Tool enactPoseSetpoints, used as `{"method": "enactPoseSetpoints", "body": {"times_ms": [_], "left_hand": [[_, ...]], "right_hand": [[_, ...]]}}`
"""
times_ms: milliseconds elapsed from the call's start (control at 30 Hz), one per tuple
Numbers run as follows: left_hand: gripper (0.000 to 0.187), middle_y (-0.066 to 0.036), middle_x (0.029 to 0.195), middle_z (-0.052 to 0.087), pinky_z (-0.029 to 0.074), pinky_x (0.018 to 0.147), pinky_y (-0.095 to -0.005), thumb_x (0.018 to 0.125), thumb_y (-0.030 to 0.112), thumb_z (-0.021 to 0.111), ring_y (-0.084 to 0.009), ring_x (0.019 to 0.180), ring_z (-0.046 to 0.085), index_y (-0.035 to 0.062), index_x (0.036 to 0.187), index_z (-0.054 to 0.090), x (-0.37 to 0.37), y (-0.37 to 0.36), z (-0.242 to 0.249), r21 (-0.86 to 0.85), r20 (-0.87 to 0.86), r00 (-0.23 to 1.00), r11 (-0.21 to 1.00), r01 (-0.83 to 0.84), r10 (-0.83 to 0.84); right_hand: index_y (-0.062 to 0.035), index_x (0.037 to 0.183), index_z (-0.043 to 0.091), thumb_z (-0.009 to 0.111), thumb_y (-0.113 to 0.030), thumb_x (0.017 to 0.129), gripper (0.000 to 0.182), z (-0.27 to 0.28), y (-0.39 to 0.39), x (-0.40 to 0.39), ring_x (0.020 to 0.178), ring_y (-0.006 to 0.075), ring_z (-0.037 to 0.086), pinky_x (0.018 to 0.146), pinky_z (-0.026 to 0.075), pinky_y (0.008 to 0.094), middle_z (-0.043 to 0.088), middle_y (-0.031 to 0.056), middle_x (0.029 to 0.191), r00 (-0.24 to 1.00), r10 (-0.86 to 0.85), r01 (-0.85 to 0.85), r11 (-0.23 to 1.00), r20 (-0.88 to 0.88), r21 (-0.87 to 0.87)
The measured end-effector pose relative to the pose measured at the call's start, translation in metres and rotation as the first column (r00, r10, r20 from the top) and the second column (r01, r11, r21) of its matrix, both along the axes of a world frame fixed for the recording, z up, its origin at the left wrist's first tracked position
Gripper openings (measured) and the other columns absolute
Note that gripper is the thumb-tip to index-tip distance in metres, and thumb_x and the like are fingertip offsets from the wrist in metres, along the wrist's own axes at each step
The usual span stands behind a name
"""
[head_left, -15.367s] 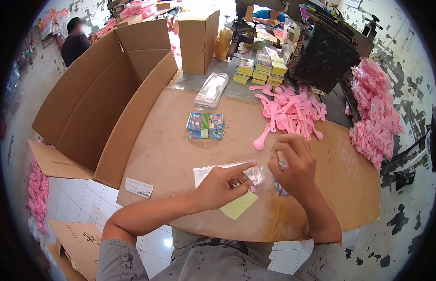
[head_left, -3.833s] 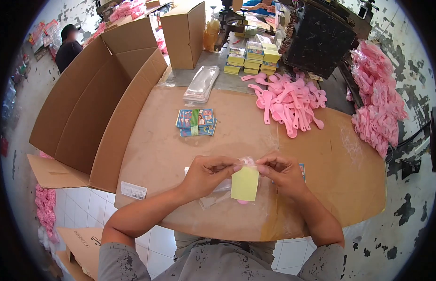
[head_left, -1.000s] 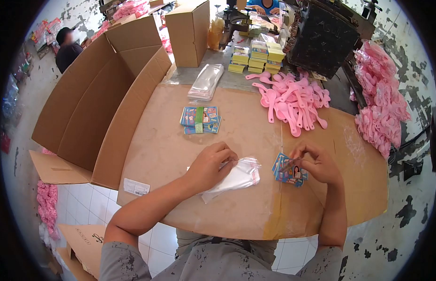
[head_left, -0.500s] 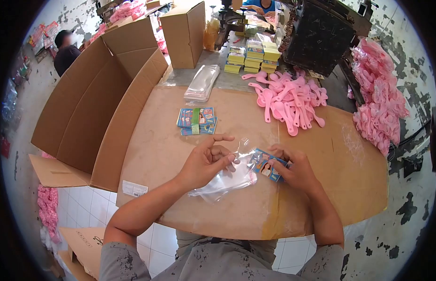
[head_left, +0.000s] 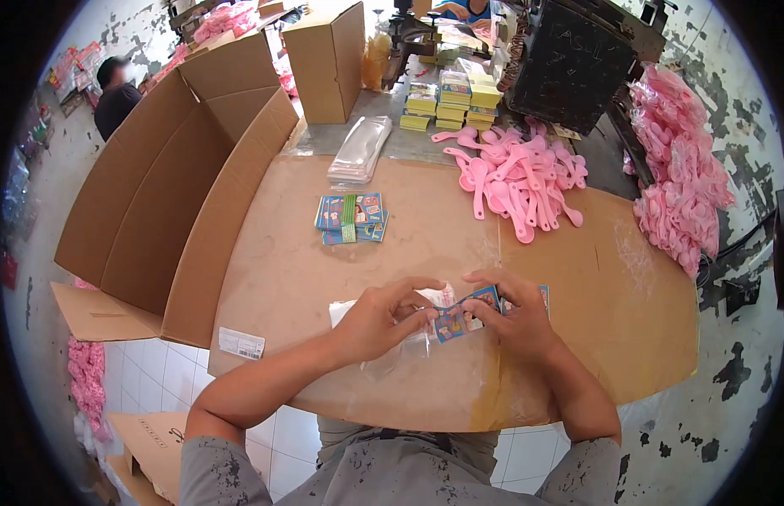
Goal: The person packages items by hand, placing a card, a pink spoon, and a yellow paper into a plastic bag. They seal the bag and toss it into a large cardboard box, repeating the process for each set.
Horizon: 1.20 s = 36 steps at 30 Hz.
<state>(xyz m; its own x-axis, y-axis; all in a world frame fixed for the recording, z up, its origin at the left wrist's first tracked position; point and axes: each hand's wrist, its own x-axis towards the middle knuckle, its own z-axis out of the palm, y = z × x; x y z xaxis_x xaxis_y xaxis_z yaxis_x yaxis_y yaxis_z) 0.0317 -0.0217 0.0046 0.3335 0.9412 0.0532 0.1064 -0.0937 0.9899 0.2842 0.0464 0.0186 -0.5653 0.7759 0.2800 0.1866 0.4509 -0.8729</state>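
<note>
My right hand (head_left: 520, 310) pinches a small blue printed card (head_left: 459, 324) between thumb and fingers. My left hand (head_left: 390, 316) is closed, thumb against forefinger, on a clear plastic bag (head_left: 421, 344) at the card's left end. How far the card sits inside the bag is hard to make out. More clear bags (head_left: 382, 368) lie flat beneath my hands. Another blue card (head_left: 544, 297) shows partly behind my right hand. Farther off, a card bundle with a green band (head_left: 350, 218) lies on the cardboard-covered table (head_left: 594, 337).
Pink spoons (head_left: 527, 177) are heaped at the back right, beside bagged pink pieces (head_left: 674, 185). Clear bags (head_left: 360, 150) and card stacks (head_left: 453, 97) stand at the back, near a black machine box (head_left: 569, 67). An open carton (head_left: 156, 202) stands left. Two other people are beyond.
The card has swung left and down to meet my left hand, which has closed its fingers at the bag. Both hands are nearer together, and another card now shows behind my right hand.
</note>
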Motion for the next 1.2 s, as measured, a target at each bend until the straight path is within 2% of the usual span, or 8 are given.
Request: {"method": "enactPoseSetpoints", "body": {"times_ms": [33,233,333,533,833,900,1033,1200], "left_hand": [[0.046,-0.014,0.108,0.075,0.061,0.087,-0.0310,0.102,0.000,0.063,-0.0166,0.100,0.074,0.0003,0.146,0.049,0.001,-0.001,0.001,-0.014,0.022,1.000,1.000,0.007,-0.007],[0.046,-0.014,0.108,0.075,0.059,0.086,-0.0297,0.103,0.002,0.065,-0.0150,0.100,0.072,0.0011,0.146,0.050,0.001,-0.002,0.002,-0.091,0.147,0.989,0.995,0.038,-0.025],[0.046,-0.015,0.109,0.075,0.059,0.086,-0.0292,0.102,0.002,0.065,-0.0157,0.100,0.073,0.0011,0.146,0.050,0.003,-0.003,0.007,-0.095,0.085,0.995,0.994,0.051,-0.043],[0.045,-0.014,0.113,0.073,0.059,0.082,-0.0265,0.102,0.001,0.064,-0.0146,0.100,0.073,0.0010,0.145,0.050,0.006,-0.003,0.008,-0.129,0.124,0.985,0.986,-0.102,0.118],[0.043,-0.014,0.113,0.071,0.060,0.083,-0.0268,0.103,0.000,0.062,-0.0147,0.101,0.073,-0.0008,0.144,0.049,0.001,-0.001,0.005,-0.091,0.086,0.990,0.990,-0.108,0.116],[0.043,-0.014,0.114,0.071,0.060,0.083,-0.0264,0.103,0.000,0.062,-0.0141,0.102,0.072,-0.0011,0.144,0.049,0.000,-0.001,0.007,-0.128,0.106,0.983,0.983,-0.134,0.148],[0.043,-0.012,0.110,0.071,0.060,0.084,-0.0262,0.103,0.000,0.063,-0.0121,0.102,0.071,-0.0009,0.144,0.050,-0.003,0.001,0.008,-0.160,0.143,0.980,0.981,-0.114,0.137],[0.043,-0.012,0.111,0.072,0.059,0.085,-0.0266,0.103,0.001,0.063,-0.0118,0.103,0.070,-0.0008,0.144,0.050,-0.006,0.007,-0.012,-0.101,0.159,0.980,0.989,-0.108,0.124]], "right_hand": [[-0.0016,0.122,0.068,0.079,-0.005,0.092,0.033,-0.001,-0.004,-0.002,0.074,0.0082,0.064,0.065,0.051,0.0258,0.071,0.0058,0.084,0.997,-0.054,0.044,0.988,-0.060,-0.151],[-0.0002,0.124,0.065,0.080,-0.006,0.092,0.036,0.003,0.000,0.005,0.078,0.0074,0.066,0.065,0.051,0.0249,0.072,0.0063,0.087,0.999,-0.014,0.008,0.988,-0.032,-0.154],[0.0006,0.124,0.065,0.079,-0.008,0.093,0.035,-0.004,-0.004,-0.002,0.082,0.0079,0.067,0.068,0.052,0.0249,0.073,0.0077,0.090,0.998,0.032,-0.032,0.999,0.060,0.004],[0.0007,0.117,0.071,0.078,-0.011,0.095,0.027,0.000,-0.006,-0.013,0.077,0.0084,0.064,0.068,0.051,0.0238,0.073,0.0043,0.094,0.948,-0.217,0.123,0.925,-0.235,-0.358],[-0.0032,0.120,0.072,0.079,-0.017,0.090,0.034,0.016,0.019,0.005,0.110,0.0265,0.064,0.096,0.051,0.0410,0.068,0.0130,0.119,0.921,0.339,-0.365,0.923,0.190,0.122],[-0.0035,0.126,0.069,0.077,-0.022,0.091,0.040,0.026,0.049,0.020,0.114,0.0324,0.062,0.103,0.047,0.0445,0.068,0.0136,0.118,0.944,-0.092,-0.074,0.878,0.318,0.473],[-0.0076,0.138,0.061,0.062,-0.036,0.101,0.047,0.006,0.158,0.066,0.137,0.0382,0.050,0.116,0.037,0.0479,0.057,0.0185,0.143,0.814,-0.511,0.264,0.749,0.276,0.608],[-0.0130,0.140,0.061,0.059,-0.036,0.102,0.044,-0.037,0.221,0.088,0.139,0.0409,0.047,0.116,0.037,0.0476,0.052,0.0202,0.149,0.763,-0.587,0.324,0.710,0.271,0.625]]}}
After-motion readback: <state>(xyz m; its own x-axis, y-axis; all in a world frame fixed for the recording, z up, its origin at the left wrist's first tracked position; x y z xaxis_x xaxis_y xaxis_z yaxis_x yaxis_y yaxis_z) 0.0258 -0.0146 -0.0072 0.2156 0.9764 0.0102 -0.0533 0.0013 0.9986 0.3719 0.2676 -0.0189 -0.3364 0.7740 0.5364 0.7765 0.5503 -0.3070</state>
